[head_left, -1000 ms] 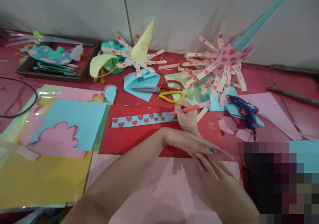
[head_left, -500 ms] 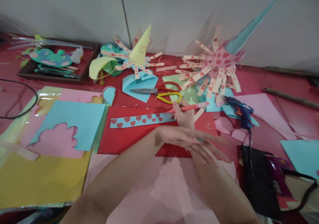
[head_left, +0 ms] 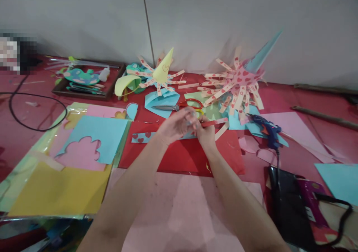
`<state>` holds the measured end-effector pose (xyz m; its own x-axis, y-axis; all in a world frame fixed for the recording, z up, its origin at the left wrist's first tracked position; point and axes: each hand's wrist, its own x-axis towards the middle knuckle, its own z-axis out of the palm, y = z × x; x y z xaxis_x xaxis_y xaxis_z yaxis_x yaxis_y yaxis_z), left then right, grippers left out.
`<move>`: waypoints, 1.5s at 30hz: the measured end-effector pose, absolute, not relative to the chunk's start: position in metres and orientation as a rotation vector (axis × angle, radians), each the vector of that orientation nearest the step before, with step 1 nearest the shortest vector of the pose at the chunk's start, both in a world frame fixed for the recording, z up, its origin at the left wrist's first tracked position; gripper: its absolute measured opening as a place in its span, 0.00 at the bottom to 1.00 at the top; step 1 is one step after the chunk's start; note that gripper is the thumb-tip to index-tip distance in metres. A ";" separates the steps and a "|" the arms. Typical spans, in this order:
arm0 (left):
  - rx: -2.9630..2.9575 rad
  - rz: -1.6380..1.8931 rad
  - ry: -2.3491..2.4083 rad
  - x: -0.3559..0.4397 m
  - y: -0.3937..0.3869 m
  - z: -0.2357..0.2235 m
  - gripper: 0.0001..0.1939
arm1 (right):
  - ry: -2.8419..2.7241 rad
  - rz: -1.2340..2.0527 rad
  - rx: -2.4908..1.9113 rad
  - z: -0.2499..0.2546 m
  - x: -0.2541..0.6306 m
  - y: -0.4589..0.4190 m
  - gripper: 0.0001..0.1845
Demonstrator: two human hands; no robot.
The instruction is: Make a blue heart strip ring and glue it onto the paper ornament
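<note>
My right hand [head_left: 207,135] is closed around a red pen [head_left: 216,122], whose far end sticks out to the right. Against it, my left hand [head_left: 176,126] is raised with bent fingers meeting the right fingers around the pen's other end. Those left fingers are blurred, and whether they grip anything does not show. Under both hands lies a blue paper strip [head_left: 141,137] with red hearts, its middle and right part mostly covered. It rests on a red sheet [head_left: 179,155]. Just beyond the hands, scissors [head_left: 167,108] with red and yellow handles are partly hidden.
Two paper crafts with cones, a yellow one [head_left: 163,71] and a blue-and-pink one [head_left: 248,72], stand by the wall. A glue gun [head_left: 267,130] with a cord lies right. Coloured paper [head_left: 112,132] and a tray [head_left: 84,94] are left. A black pouch [head_left: 288,207] lies near right.
My left hand has moved from across my right forearm to the left, up against the right hand, and now covers part of the strip. The view has shifted slightly left.
</note>
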<state>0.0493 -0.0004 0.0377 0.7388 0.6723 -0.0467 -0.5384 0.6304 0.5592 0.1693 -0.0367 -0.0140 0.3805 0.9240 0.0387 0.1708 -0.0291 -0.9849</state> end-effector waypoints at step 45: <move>0.281 0.735 0.653 0.051 0.034 0.005 0.09 | -0.946 0.777 -1.643 -0.004 0.167 -0.039 0.20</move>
<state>0.0506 0.0341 0.0048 0.5574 0.6972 -0.4508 -0.5292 0.7167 0.4542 0.1670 -0.0387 -0.0044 0.4788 0.8773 -0.0341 0.2041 -0.1490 -0.9675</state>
